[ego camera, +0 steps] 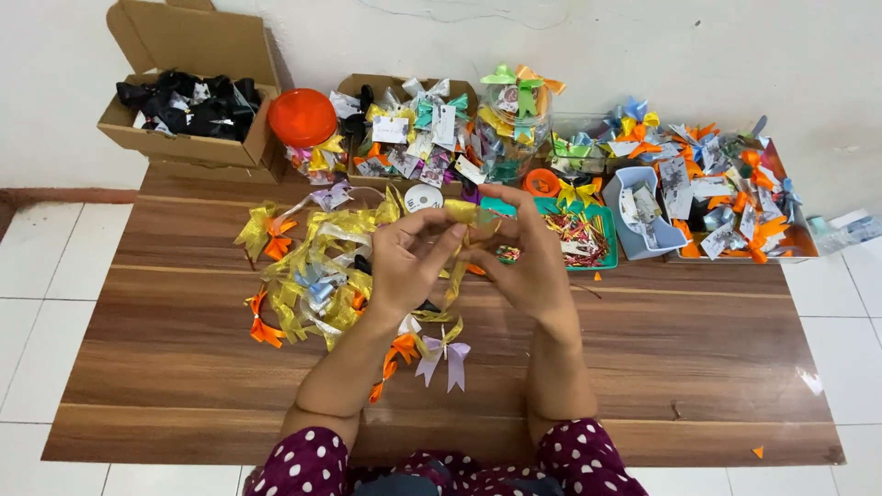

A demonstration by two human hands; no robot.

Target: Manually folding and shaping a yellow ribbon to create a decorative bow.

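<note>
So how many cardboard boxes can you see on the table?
2. One cardboard box of black bows at the far left corner, flap up; one box of mixed bows right of the orange lid. Clutter may hide others.

The person wore a dark plum top dotted all over with small white spots. Its sleeves were pushed up near the elbows, leaving both forearms bare. The left hand point(404, 262) and the right hand point(524, 262) were bare too, with no gloves, rings or watch that I could make out.
</note>
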